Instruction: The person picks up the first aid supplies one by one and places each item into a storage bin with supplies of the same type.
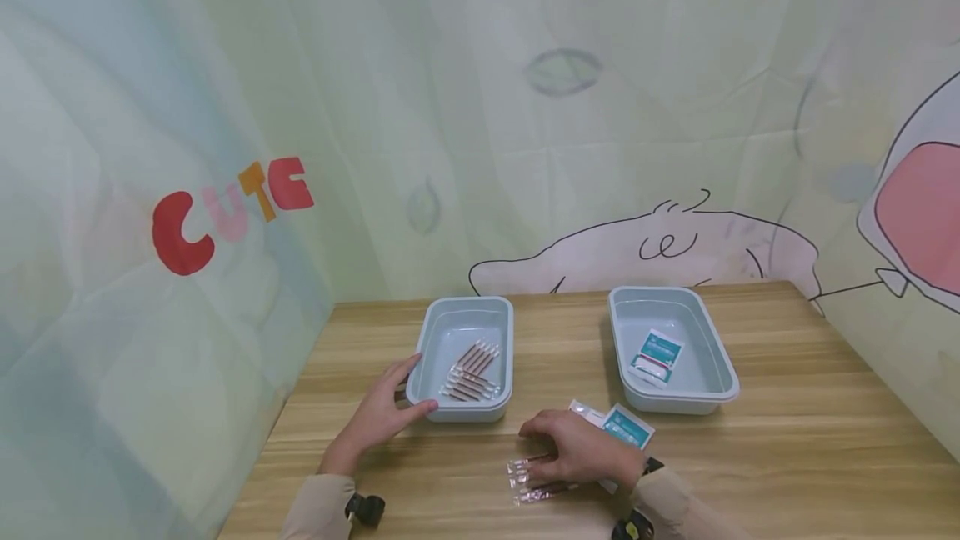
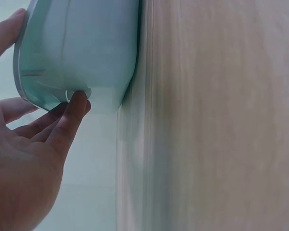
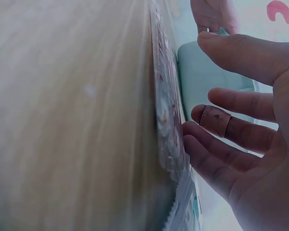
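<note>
A pale blue plastic bin (image 1: 468, 413) stands on the left with several wrapped brown-stemmed cotton swabs (image 1: 472, 372) inside. My left hand (image 1: 378, 413) holds its near left corner, fingers along the side and thumb at the front rim; the left wrist view has fingertips against the bin's wall (image 2: 101, 48). Over more wrapped swabs (image 1: 519, 480) on the table is my right hand (image 1: 581, 447), partly hiding them. In the right wrist view its fingers are loosely bent beside the swab strip (image 3: 166, 101), nothing visibly gripped. White-and-teal sachets (image 1: 628, 426) lie partly under that hand.
A second pale blue bin (image 1: 716, 361) stands at the right, with white-and-teal sachets (image 1: 660, 355) inside. Both bins are on a wood-grain table (image 1: 810, 457). A printed cloth (image 1: 465, 123) hangs behind the table and along its sides.
</note>
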`<state>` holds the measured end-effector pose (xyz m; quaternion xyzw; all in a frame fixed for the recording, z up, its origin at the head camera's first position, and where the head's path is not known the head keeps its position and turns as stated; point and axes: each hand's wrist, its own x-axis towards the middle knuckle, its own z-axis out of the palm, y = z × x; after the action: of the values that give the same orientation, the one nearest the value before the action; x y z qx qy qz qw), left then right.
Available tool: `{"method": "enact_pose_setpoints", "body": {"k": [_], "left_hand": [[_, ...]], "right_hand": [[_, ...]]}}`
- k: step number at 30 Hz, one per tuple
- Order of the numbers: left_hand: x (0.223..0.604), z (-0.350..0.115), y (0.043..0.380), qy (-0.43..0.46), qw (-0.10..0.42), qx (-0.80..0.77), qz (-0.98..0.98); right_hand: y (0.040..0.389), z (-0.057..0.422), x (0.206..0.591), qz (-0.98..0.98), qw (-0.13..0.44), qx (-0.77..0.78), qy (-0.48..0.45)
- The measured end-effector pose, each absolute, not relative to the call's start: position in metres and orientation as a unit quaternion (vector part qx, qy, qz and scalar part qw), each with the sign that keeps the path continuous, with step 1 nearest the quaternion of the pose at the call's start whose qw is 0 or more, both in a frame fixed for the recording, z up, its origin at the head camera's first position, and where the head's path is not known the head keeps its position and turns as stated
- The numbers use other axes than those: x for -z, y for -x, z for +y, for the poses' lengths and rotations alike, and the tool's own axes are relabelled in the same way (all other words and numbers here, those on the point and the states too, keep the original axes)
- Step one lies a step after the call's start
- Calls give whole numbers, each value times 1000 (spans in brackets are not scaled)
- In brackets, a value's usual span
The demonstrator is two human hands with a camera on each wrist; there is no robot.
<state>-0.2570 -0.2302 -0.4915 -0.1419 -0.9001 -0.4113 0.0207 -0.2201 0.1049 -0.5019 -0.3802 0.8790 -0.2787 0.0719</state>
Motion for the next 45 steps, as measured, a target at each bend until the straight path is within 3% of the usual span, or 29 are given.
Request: {"method": "enact_pose_setpoints", "body": {"k": [45], "left_hand": [[495,-230,258,156,39,406,-900]], "right_hand": [[223,107,507,861,98,250,432]]}}
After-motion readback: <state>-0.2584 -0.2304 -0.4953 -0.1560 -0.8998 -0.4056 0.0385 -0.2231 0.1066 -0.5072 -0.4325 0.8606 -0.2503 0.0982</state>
